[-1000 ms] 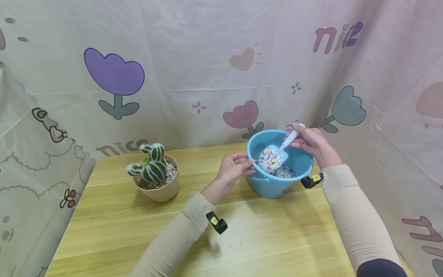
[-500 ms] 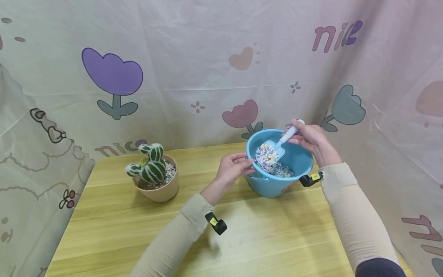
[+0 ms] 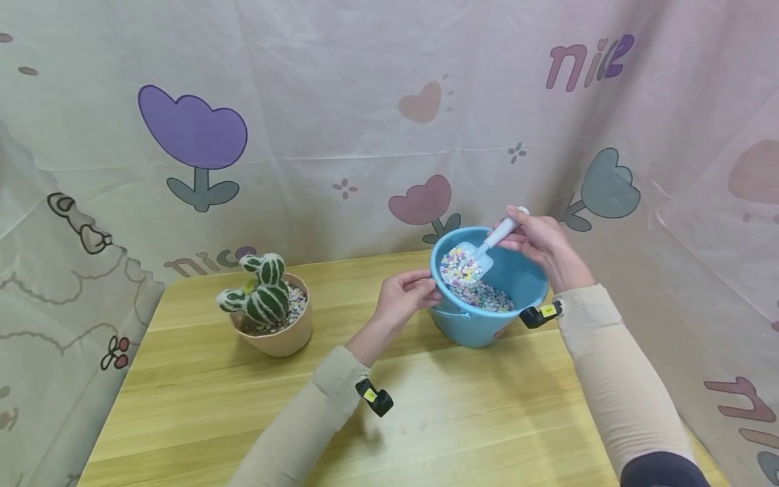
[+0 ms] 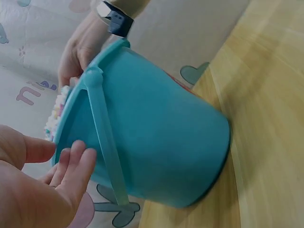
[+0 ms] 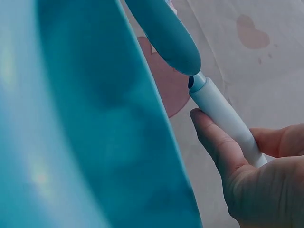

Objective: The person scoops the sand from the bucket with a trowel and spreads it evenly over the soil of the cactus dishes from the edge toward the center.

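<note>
A light blue bucket (image 3: pixel 471 331) stands on the table, with small multicoloured pebbles (image 3: pixel 489 297) at its bottom. My left hand (image 3: pixel 402 297) pinches the bucket's left rim; in the left wrist view its thumb (image 4: pixel 39 149) lies at the edge and the fingers against the outer wall. With my right hand (image 3: pixel 541 247) I grip the pale handle of a small scoop (image 3: pixel 502 232). The scoop's blade, heaped with pebbles (image 3: pixel 459 265), is inside the outline of the bucket's mouth in the head view. From the right wrist, the blade's blue underside (image 5: pixel 173 42) shows beside the bucket's wall.
To the left stands a peach-coloured pot (image 3: pixel 282 341) holding a green-and-white cactus (image 3: pixel 268 301) and pebbles. Both rest on a wooden table (image 3: pixel 438 412). A printed curtain (image 3: pixel 322 101) hangs behind the table and along its sides.
The loaded scoop has risen a little from the pebbles and moved left in the bucket, carried by the right hand. The left hand stays at the rim.
</note>
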{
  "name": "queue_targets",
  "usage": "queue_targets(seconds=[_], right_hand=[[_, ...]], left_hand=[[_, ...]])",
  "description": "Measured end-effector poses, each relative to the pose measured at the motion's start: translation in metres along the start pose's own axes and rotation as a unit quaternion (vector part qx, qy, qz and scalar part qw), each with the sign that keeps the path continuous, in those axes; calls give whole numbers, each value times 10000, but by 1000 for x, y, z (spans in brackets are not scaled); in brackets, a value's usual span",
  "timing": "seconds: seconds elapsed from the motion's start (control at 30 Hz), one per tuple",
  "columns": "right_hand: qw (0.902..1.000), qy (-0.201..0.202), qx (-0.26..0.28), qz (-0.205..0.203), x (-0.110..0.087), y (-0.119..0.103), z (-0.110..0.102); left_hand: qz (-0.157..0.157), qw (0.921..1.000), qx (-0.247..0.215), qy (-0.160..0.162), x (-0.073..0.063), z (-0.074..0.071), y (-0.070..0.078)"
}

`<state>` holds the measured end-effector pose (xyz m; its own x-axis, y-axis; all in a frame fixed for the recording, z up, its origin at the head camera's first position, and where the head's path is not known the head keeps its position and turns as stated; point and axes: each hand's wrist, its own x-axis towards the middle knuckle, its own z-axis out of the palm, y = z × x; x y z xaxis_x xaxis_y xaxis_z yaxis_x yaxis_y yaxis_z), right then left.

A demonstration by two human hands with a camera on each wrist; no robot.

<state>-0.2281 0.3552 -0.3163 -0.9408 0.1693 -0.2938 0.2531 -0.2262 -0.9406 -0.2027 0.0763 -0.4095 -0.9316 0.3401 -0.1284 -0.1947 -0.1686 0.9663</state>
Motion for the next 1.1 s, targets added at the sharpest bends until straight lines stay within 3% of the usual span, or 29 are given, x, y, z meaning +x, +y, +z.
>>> queue_targets(seconds=[0.3,0.53,0.77,0.9,1.1], right_hand=[[9996,-157,-178,-138,-2,0,21],[9996,-246,107,-97,0,2,34],[9992,-375,36,-140,1,3,46],[9992,-388,69,-51,2,6,56],[9985,-484,270,44,5,10,73]], left_hand=[[461,9940,714,693,-8,-15,-2],[737,9867,1098,942,-16,-28,7],[1056,9780,1228,1317,-25,-47,20],[1271,9694,1411,1557,-34,-58,27],[2117,9501,1484,1745,-47,-68,44]])
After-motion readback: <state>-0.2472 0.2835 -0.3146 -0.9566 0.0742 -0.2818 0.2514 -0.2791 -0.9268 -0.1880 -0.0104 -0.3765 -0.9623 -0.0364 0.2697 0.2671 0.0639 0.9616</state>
